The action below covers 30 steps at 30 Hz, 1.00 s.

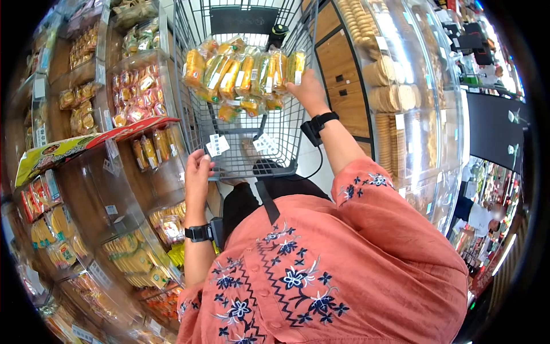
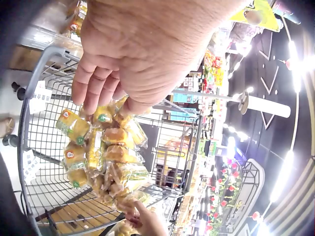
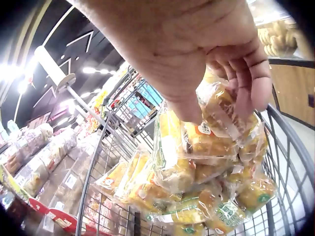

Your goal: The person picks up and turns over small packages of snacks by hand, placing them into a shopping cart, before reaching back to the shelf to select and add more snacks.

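Observation:
A shopping cart [image 1: 292,135] of grey wire mesh holds a pile of plastic-wrapped bread [image 1: 245,74], laid mostly in a row across it. My right hand [image 1: 309,92] is at the right end of that row. Seen from the right wrist, its thumb and fingers grip a wrapped bread [image 3: 221,110] on top of the pile. My left hand [image 1: 197,175] is at the near left corner of the cart, fingers loosely bent and holding nothing. In the left wrist view its fingers [image 2: 93,91] hang over the cart, overlapping the bread pile in that view.
Shelves of packaged snacks [image 1: 137,94] line the left side, with a red and green sign strip [image 1: 91,143] along one edge. To the right stand clear bins of round biscuits [image 1: 395,97] above wooden cabinets [image 1: 344,63]. A dark bottle-like object [image 1: 278,35] stands in the cart's far end.

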{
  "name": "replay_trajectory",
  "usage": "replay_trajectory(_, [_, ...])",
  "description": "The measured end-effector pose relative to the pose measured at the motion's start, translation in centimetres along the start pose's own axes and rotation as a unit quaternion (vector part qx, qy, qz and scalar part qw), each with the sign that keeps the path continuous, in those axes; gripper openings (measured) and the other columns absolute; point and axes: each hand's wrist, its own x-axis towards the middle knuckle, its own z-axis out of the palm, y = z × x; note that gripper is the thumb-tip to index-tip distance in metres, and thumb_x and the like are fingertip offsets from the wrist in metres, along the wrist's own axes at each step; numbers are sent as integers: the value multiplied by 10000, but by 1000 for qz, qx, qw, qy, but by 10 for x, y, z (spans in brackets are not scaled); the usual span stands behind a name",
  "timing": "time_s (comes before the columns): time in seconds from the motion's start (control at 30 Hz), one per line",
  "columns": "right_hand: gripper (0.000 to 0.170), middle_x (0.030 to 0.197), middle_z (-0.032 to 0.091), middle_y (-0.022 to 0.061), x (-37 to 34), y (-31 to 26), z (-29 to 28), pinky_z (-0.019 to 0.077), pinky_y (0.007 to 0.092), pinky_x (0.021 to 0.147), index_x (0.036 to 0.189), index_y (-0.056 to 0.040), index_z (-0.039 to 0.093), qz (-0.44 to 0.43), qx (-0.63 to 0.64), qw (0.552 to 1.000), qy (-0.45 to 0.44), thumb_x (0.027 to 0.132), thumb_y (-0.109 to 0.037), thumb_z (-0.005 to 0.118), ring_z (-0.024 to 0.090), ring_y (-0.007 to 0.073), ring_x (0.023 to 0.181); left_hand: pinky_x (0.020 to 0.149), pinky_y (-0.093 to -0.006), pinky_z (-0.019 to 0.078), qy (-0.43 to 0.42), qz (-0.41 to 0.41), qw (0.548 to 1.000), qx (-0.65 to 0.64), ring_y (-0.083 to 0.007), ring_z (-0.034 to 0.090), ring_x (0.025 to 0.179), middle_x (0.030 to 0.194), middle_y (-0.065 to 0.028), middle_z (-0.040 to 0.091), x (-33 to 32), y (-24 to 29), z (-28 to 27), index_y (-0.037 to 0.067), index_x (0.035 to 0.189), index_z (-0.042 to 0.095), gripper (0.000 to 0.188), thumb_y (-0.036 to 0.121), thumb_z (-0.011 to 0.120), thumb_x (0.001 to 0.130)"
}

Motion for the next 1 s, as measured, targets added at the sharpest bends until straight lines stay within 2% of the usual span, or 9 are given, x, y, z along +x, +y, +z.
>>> replay_trajectory(0.03, [536,937,678,253,1,3,4,554,456,740,1024,31,552,0,-2,1000,9,751,-372,778,689,397,821,746,-285,537,-6,-2,1000,0,-177,659,958,1180,-131,608,1,0,1,-35,1340,478,442,219,564,989])
replay_trajectory(0.13, [385,835,677,205,17,17,2,574,410,606,968,36,563,84,148,978,-120,785,-260,728,691,327,660,735,-279,530,-18,5,1000,10,-173,659,956,1164,-125,617,2,7,8,-36,1335,484,440,216,570,984])
replay_trajectory(0.23, [238,762,657,135,4,14,-12,560,350,476,929,19,573,165,287,938,-101,812,-166,666,671,225,571,749,-275,527,-54,24,998,12,-156,653,957,1117,-99,632,10,12,20,-25,1320,506,448,262,574,983])
replay_trajectory(0.33, [181,761,642,100,-3,25,-17,547,308,427,929,-5,576,169,291,933,-129,828,-136,648,655,161,581,764,-277,525,-95,37,995,24,-158,654,967,1109,-97,636,19,26,36,-21,1323,511,467,291,575,982])
replay_trajectory(0.57, [134,759,617,63,-49,-6,-62,559,287,539,946,-28,567,109,474,850,-201,878,-129,624,631,130,601,847,-352,535,-169,38,981,-88,-235,637,1050,1211,-156,605,26,70,76,-14,1334,502,519,378,565,1000])
replay_trajectory(0.67, [121,768,625,62,-76,-35,-77,551,285,560,951,-32,558,79,516,815,-253,909,-132,612,634,124,616,891,-395,529,-183,-24,967,-174,-273,626,1076,1279,-182,578,26,85,100,2,1344,499,579,480,505,1017])
replay_trajectory(0.77, [134,772,617,46,-99,-61,-76,553,288,570,959,-32,550,43,528,792,-303,928,-142,618,638,125,625,909,-407,518,-274,-57,927,-249,-250,634,1060,1270,-151,601,31,92,108,36,1346,509,599,538,424,1031])
replay_trajectory(0.9, [155,800,625,31,-115,-80,-68,529,267,620,950,-59,548,8,553,754,-353,941,-192,628,642,132,652,903,-396,513,-256,-15,932,-256,-173,642,1020,1173,-57,658,32,88,102,90,1322,538,524,512,396,1047])
replay_trajectory(1.0, [188,793,619,23,-113,-86,-71,535,274,620,946,-59,555,-4,539,746,-392,953,-231,630,649,131,672,899,-391,514,-236,-15,937,-256,-178,642,1023,1185,-64,653,29,82,90,84,1319,541,522,507,410,1043])
